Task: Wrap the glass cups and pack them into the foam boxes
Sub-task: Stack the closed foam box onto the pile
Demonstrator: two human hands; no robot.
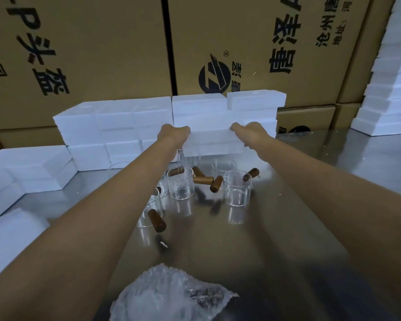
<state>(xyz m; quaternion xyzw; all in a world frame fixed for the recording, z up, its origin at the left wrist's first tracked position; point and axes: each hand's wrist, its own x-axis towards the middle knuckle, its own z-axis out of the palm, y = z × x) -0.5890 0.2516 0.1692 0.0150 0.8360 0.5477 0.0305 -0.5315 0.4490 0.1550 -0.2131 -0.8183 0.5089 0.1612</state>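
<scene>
Far left, spare foam boxes [30,167] sit stacked along the table [333,181] edge, prob. staged within reach. Behind them a wall of more white foam runs across the back, against cardboard cartons [79,54].

Left hand [174,134] grips the left end of one foam box [212,141], fingers curled round its edge; the box is lifted off the table, above the cups, w/ its far side close against the stack. Seems it's being drawn from the stack toward the work area, but foam on foam is white-on-white, so its exact outline is hard to tell.

Below the box, glass cups [180,184] w/ brown wooden handles [156,220] stand clustered mid-table, unwrapped, waiting. Near edge, centre: crumpled bubble wrap [169,295], handy for wrapping.

Right hand [250,133] clamps the box's right end likewise, thumb side on top. Two-handed hold likely bc foam is light but bulky.

Far right, another tall foam stack [389,89].
</scene>
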